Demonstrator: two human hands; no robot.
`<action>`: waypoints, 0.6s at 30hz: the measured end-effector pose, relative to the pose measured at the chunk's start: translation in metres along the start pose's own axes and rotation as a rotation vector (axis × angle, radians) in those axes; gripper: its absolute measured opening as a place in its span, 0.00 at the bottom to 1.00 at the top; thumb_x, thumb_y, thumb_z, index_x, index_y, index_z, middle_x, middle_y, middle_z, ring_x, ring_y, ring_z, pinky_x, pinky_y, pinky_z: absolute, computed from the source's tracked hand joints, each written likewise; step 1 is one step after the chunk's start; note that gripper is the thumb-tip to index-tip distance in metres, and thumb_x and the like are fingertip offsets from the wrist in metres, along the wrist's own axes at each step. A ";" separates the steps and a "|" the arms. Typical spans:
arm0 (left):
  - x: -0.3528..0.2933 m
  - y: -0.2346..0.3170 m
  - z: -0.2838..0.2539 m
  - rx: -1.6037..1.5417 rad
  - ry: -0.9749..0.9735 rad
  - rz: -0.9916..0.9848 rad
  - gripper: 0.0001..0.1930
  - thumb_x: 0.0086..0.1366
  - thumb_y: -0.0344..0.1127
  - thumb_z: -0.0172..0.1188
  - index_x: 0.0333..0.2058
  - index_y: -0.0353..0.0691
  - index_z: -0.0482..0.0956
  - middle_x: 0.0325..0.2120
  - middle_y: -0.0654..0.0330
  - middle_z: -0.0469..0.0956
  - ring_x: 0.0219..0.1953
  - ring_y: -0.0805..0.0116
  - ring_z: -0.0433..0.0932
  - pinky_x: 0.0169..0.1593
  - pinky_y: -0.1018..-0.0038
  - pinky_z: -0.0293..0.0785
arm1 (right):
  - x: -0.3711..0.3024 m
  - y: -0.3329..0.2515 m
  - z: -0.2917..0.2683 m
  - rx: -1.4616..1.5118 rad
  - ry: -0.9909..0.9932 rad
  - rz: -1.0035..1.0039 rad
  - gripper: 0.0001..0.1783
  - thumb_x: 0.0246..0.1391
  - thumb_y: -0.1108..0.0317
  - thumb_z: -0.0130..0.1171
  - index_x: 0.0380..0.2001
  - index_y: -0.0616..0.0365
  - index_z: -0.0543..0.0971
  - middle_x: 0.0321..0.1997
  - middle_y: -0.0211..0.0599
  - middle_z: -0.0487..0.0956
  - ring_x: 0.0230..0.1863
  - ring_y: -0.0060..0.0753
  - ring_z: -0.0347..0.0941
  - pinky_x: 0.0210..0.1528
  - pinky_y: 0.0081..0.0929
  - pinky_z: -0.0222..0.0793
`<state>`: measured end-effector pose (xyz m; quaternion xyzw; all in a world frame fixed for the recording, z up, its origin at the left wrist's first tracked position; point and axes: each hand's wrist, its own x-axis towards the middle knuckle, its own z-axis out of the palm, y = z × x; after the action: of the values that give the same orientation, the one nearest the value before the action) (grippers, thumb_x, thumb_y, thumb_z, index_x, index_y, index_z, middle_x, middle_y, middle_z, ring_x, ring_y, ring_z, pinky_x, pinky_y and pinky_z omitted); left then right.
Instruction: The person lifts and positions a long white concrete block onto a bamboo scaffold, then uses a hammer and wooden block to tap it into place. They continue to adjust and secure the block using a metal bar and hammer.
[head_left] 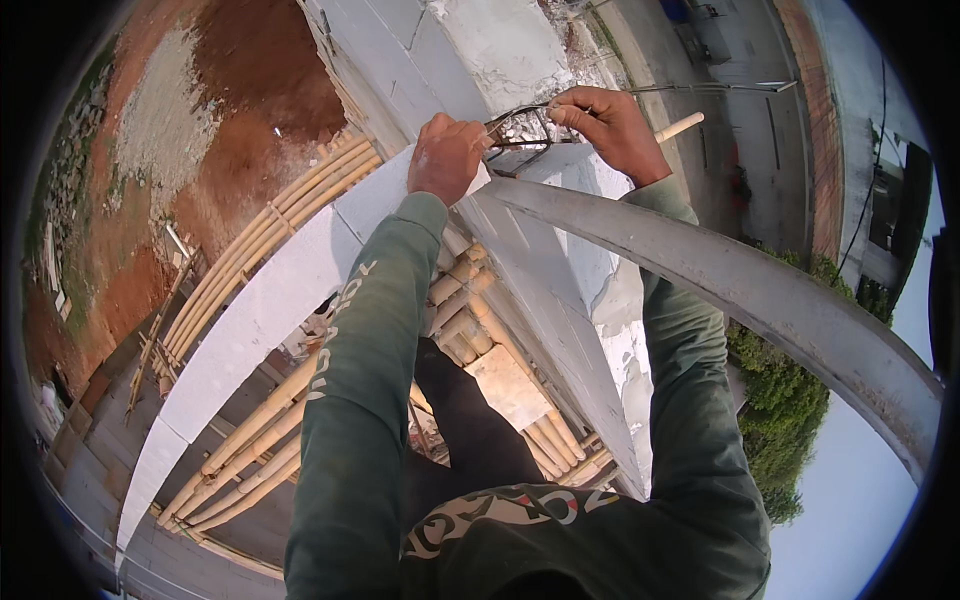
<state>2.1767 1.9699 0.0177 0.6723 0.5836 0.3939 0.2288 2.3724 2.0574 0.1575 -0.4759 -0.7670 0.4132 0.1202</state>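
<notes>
Fingers closed, my left hand (446, 158) and right hand (607, 125) flank the bent steel rebar (522, 143), which lies between them; exactly what each grips, I cannot tell.

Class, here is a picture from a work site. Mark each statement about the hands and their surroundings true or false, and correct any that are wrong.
1. The left hand is to the left of the metal bars. True.
2. The right hand is holding a hammer. False: its thumb and finger pinch thin wire.
3. The person is wearing thick gloves. False: both hands are bare.
4. A long grey beam runs from near the hands toward the right of the picture. True.
5. A large patch of red soil lies at the lower right. False: it is at the upper left.
6. Both sleeves are green. True.
</notes>
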 end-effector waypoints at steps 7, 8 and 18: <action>0.010 0.018 -0.046 -0.535 -0.310 -0.220 0.12 0.70 0.40 0.53 0.35 0.36 0.76 0.28 0.62 0.72 0.33 0.70 0.69 0.45 0.71 0.69 | 0.005 -0.010 -0.016 0.067 -0.063 -0.230 0.14 0.66 0.60 0.51 0.39 0.61 0.79 0.28 0.27 0.75 0.32 0.23 0.68 0.39 0.25 0.65; 0.006 0.027 -0.056 -0.690 -0.345 -0.270 0.13 0.71 0.41 0.51 0.35 0.36 0.75 0.28 0.63 0.71 0.33 0.71 0.68 0.45 0.72 0.69 | 0.000 -0.013 -0.021 0.064 -0.054 -0.233 0.14 0.66 0.59 0.51 0.38 0.60 0.78 0.30 0.27 0.74 0.33 0.22 0.67 0.40 0.25 0.65; 0.021 0.122 -0.100 -1.187 -0.395 0.031 0.13 0.74 0.40 0.46 0.36 0.37 0.72 0.29 0.65 0.68 0.26 0.79 0.62 0.36 0.80 0.68 | -0.055 -0.059 -0.106 0.181 0.066 -0.197 0.15 0.66 0.59 0.51 0.38 0.61 0.78 0.31 0.26 0.74 0.33 0.22 0.67 0.40 0.24 0.65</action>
<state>2.1709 1.9486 0.1749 0.4989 0.2021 0.5225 0.6613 2.4254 2.0546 0.2798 -0.3986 -0.7654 0.4511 0.2277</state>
